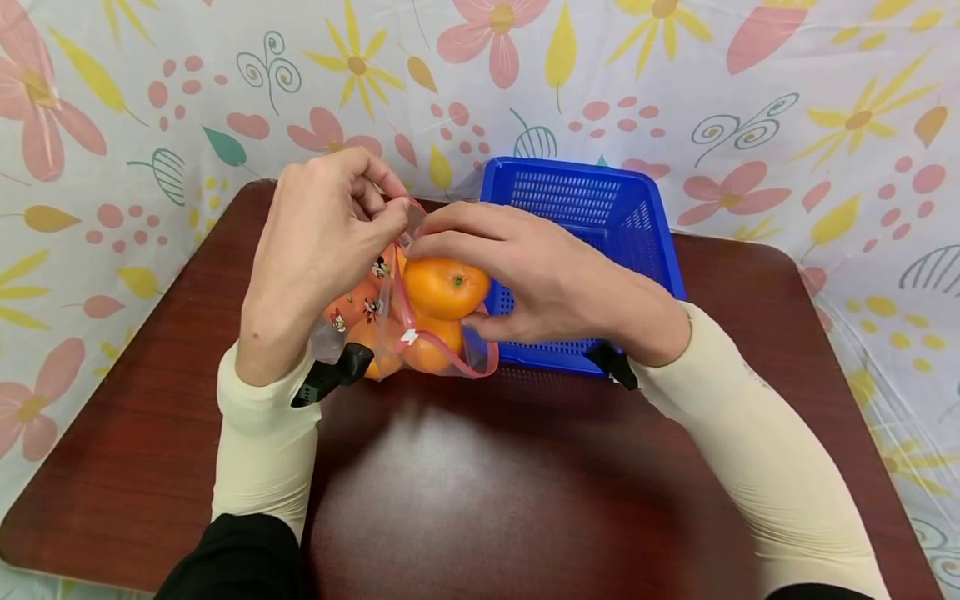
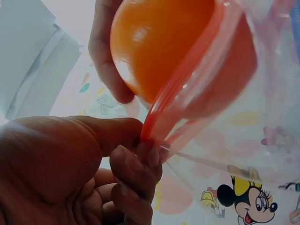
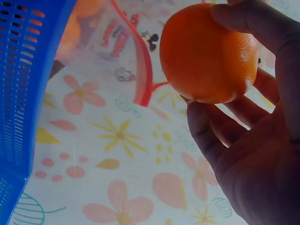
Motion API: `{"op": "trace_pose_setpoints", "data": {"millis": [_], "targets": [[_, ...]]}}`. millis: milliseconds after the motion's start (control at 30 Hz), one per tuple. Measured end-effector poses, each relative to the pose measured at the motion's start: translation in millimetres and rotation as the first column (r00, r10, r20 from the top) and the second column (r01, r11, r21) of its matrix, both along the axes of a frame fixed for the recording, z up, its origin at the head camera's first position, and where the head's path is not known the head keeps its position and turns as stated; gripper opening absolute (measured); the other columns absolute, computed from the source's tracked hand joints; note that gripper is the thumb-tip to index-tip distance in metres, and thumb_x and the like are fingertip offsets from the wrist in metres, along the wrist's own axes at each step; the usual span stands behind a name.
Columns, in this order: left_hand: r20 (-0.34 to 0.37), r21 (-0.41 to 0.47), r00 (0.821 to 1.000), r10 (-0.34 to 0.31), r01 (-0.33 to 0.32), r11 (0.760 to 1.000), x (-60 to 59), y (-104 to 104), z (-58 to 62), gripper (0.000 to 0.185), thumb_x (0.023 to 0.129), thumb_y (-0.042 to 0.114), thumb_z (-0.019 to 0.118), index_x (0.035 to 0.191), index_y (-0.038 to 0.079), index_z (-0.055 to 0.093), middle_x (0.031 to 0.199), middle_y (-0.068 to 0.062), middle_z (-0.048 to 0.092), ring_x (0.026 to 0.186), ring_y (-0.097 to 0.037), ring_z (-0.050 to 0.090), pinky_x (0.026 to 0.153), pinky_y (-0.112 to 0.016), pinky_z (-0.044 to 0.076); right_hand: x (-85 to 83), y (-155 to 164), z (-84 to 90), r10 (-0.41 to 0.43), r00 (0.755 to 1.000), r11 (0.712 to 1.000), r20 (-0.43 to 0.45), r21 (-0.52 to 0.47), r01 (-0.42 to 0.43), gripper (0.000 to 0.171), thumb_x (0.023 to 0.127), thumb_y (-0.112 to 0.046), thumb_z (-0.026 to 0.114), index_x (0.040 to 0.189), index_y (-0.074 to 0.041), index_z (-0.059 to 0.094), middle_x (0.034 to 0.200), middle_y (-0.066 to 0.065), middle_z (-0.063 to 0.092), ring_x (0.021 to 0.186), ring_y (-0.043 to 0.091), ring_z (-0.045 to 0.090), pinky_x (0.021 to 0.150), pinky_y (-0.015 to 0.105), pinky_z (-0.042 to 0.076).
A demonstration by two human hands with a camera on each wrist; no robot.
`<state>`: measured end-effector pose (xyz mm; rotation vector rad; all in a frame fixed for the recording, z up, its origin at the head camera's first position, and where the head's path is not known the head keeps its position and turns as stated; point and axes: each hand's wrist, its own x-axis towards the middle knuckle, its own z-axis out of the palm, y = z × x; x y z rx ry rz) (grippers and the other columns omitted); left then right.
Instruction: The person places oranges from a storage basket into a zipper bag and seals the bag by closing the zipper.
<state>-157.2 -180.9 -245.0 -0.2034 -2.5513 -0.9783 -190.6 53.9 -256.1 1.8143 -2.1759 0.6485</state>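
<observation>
My right hand [image 1: 540, 271] grips an orange [image 1: 446, 287] between thumb and fingers, right at the mouth of a clear zip bag [image 1: 390, 312]. The bag has a red zip edge [image 2: 183, 79], a white slider and printed cartoon figures. Several oranges [image 1: 431, 346] lie inside it. With thumb and fingertips, my left hand [image 1: 315, 233] pinches the far end of the red edge, which the left wrist view shows close up. In the right wrist view, the held orange [image 3: 208, 54] is beside the red edge.
A blue perforated basket [image 1: 581, 162] stands just right of the bag at the back of the dark brown table [image 1: 420, 500]. Behind the table hangs a curtain [image 1: 465, 75] printed with flowers and leaves. Both wrists carry small black camera mounts [image 1: 333, 375].
</observation>
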Motion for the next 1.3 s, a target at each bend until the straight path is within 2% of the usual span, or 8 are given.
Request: {"op": "trace_pose_setpoints", "data": {"millis": [267,567,700,833,1067,1200,1300], "targets": [[-0.015,0.021,1.000,0.021,-0.021,1.000,-2.5,-3.5,1.0,0.009,0.095,0.019,0.068,0.093,0.016,0.076,0.073,0.002,0.071,0.056,-0.014,0.056,0.052,-0.025,0.037,-5.7,-8.8,-4.1,0.047,0.999,0.997,-0.027,-0.057,-0.049,0.070,0.073,-0.010,0.091,0.137,-0.004,0.065,0.137,0.013,0.062,0.130,0.028,0.054,0.112,0.043,0.042],[0.006,0.033,1.000,0.012,-0.012,0.999,-1.3,-3.8,2.8,0.007,0.095,0.019,0.067,0.093,0.017,0.073,0.071,0.006,0.070,0.056,-0.015,0.057,0.052,-0.028,0.040,-9.3,-16.4,-7.7,0.134,0.983,0.990,-0.125,-0.027,-0.138,0.068,0.073,0.003,0.082,0.138,0.000,0.063,0.138,0.018,0.063,0.134,0.034,0.056,0.120,0.045,0.038],[0.008,0.030,1.000,0.020,-0.020,0.999,-1.1,-5.2,2.2,0.007,0.095,0.019,0.068,0.094,0.017,0.074,0.073,0.004,0.070,0.056,-0.015,0.057,0.051,-0.027,0.039,-8.1,-20.2,-12.1,0.087,0.981,0.996,-0.173,0.032,-0.083,0.069,0.072,0.003,0.084,0.138,0.001,0.063,0.137,0.016,0.065,0.135,0.034,0.056,0.123,0.043,0.035],[-0.003,0.036,1.000,0.016,-0.016,0.999,-1.7,-6.3,1.7,0.008,0.095,0.018,0.069,0.094,0.016,0.076,0.074,0.001,0.071,0.056,-0.015,0.057,0.050,-0.024,0.037,-6.9,-24.2,-14.3,0.012,0.973,0.997,-0.230,0.072,0.005,0.065,0.073,0.001,0.084,0.135,-0.001,0.064,0.133,0.012,0.066,0.131,0.030,0.057,0.120,0.038,0.039],[0.001,0.030,1.000,0.028,-0.028,0.999,-1.7,-8.2,2.6,0.009,0.094,0.018,0.068,0.097,0.016,0.077,0.075,0.000,0.071,0.059,-0.014,0.057,0.054,-0.026,0.037,-13.1,-35.3,-17.8,-0.037,0.964,0.986,-0.263,0.150,0.078,0.058,0.074,0.001,0.080,0.129,-0.003,0.064,0.122,0.009,0.064,0.123,0.027,0.055,0.111,0.038,0.044],[0.001,0.030,1.000,0.015,-0.015,0.999,-2.1,-8.6,3.0,0.009,0.094,0.017,0.069,0.098,0.016,0.077,0.076,0.000,0.070,0.061,-0.012,0.059,0.058,-0.026,0.039,-18.5,-39.2,-21.1,-0.065,0.962,0.979,-0.264,0.172,0.113,0.058,0.071,0.002,0.078,0.127,-0.003,0.064,0.122,0.010,0.064,0.124,0.028,0.055,0.112,0.038,0.044],[-0.002,0.023,1.000,0.001,-0.001,1.000,-1.5,-9.2,2.8,0.010,0.093,0.017,0.069,0.099,0.015,0.076,0.075,-0.001,0.069,0.062,-0.012,0.059,0.061,-0.026,0.040,-22.5,-42.2,-25.1,-0.071,0.961,0.976,-0.268,0.181,0.123,0.055,0.076,0.000,0.080,0.128,-0.003,0.064,0.122,0.011,0.065,0.126,0.029,0.055,0.114,0.038,0.043]]}}
